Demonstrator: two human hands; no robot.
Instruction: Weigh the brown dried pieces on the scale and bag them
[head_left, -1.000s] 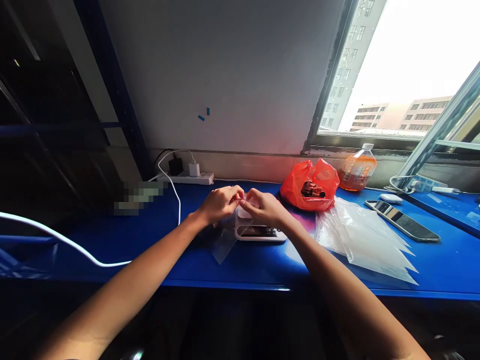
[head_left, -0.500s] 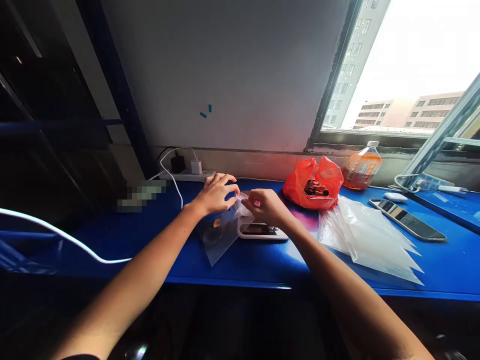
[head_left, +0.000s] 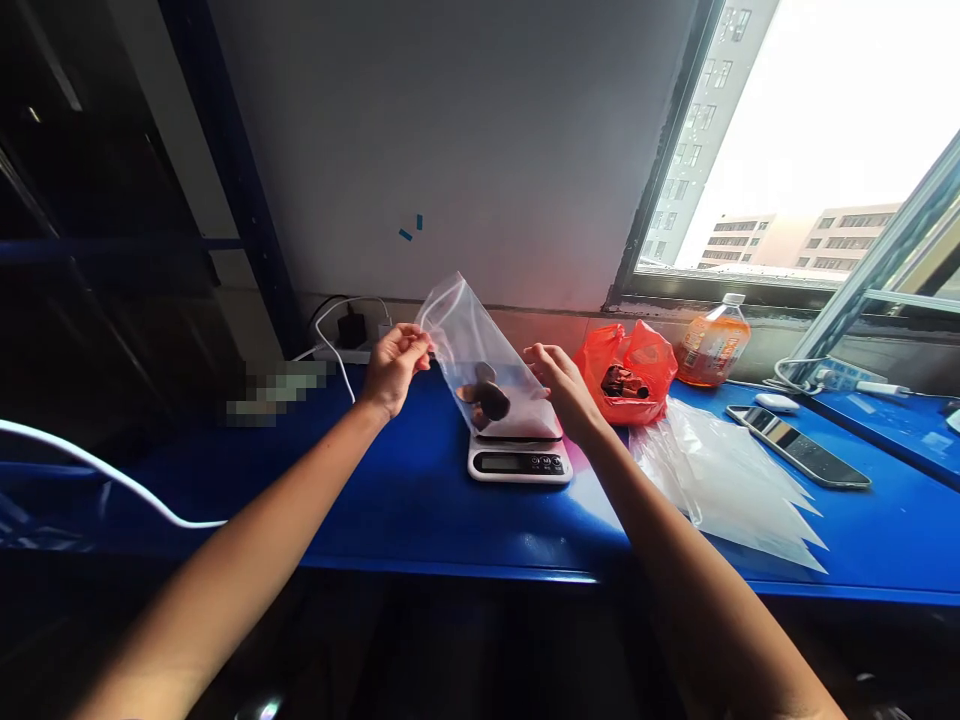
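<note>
My left hand (head_left: 396, 372) pinches the upper left edge of a clear plastic bag (head_left: 469, 320). The bag is tilted, and several brown and dark rounded flat pieces (head_left: 493, 402) lie low inside it. Beside the bag's right edge is my right hand (head_left: 559, 382), its fingers stretched and apart; whether they touch the plastic I cannot tell. Below and behind the bag stands a white digital kitchen scale (head_left: 520, 464) with a dark display and buttons. The bag hides part of its platform.
A red plastic bag (head_left: 628, 380) with dark pieces inside stands to the right, near an orange drink bottle (head_left: 712, 340). Clear flat bags (head_left: 739, 480) and a phone (head_left: 799, 447) lie on the blue table (head_left: 405, 530). A white cable (head_left: 112, 482) runs at left.
The plastic bag has been raised and turned upright from beside the scale, with its pieces now above the platform. My hands have moved apart, and the right hand's fingers have opened.
</note>
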